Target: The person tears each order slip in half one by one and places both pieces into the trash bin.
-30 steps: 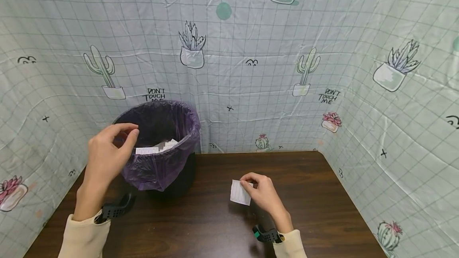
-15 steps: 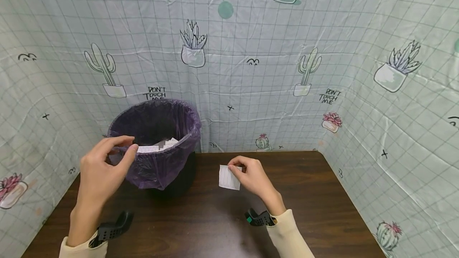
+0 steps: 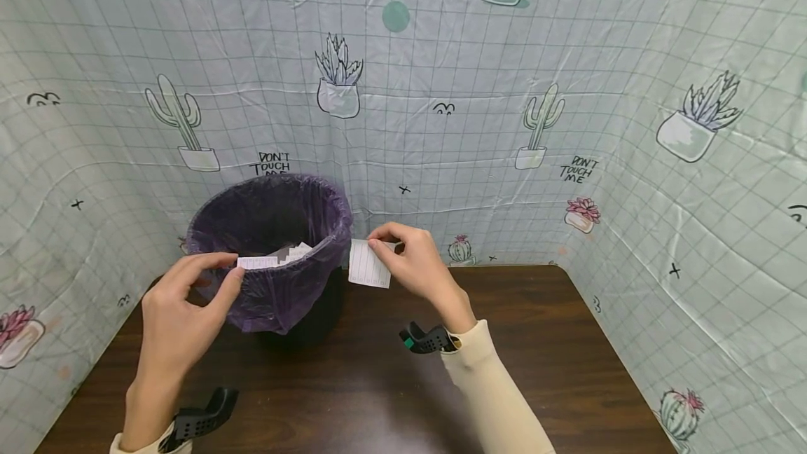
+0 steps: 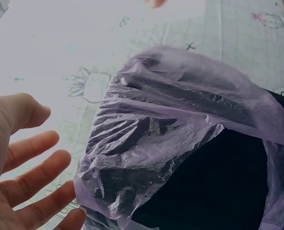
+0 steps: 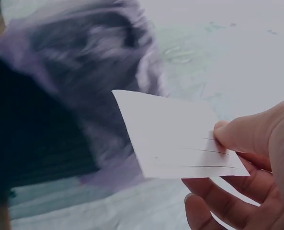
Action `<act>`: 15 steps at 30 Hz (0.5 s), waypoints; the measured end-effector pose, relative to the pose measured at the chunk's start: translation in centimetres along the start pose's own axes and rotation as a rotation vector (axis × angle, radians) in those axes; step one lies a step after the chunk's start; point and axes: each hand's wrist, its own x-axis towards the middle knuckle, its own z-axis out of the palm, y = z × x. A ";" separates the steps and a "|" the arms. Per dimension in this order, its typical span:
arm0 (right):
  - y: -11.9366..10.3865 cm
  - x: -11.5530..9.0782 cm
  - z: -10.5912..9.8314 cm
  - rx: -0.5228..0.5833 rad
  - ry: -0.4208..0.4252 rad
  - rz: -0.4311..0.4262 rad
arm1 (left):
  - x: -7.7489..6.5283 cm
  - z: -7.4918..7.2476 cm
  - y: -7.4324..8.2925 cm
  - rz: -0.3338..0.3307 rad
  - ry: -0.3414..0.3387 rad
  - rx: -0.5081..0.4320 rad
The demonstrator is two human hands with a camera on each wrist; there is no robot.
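A small piece of lined white paper (image 3: 366, 266) is pinched at one edge between thumb and fingers of my right hand (image 3: 412, 261), just right of the bin's rim. In the right wrist view the paper (image 5: 168, 136) lies flat and stiff, a few dark lines near the thumb. To the left stands a dark trash bin (image 3: 318, 310) lined with a purple plastic bag (image 3: 267, 303). White paper pieces (image 3: 258, 262) show inside its near rim. My left hand (image 3: 183, 310) is at the near left of that rim, thumb and fingers apart, holding nothing; its fingers (image 4: 41, 170) are loosely spread beside the bag.
The bin stands at the back left of a dark brown wooden table (image 3: 353, 384). A pale grid curtain (image 3: 403, 125) printed with cacti surrounds the table at the back and both sides. Each wrist wears a black strap-on device (image 3: 202, 417).
My right hand has moved up and left toward the bin, carrying the paper. My left hand has come down slightly beside the rim.
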 end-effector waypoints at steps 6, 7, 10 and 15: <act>-2.7 2.9 -0.4 0.043 -0.003 -0.060 | 0.2 0.0 -0.1 0.029 0.008 -0.018; -3.1 3.3 -0.4 0.050 -0.002 -0.071 | 0.3 0.0 -0.1 0.032 0.009 -0.022; -4.1 4.7 -0.2 0.058 -0.001 -0.091 | 0.5 0.0 -0.2 0.035 0.009 -0.029; -4.9 6.9 0.8 0.050 0.003 -0.083 | 0.9 -0.3 -0.4 0.039 0.016 -0.021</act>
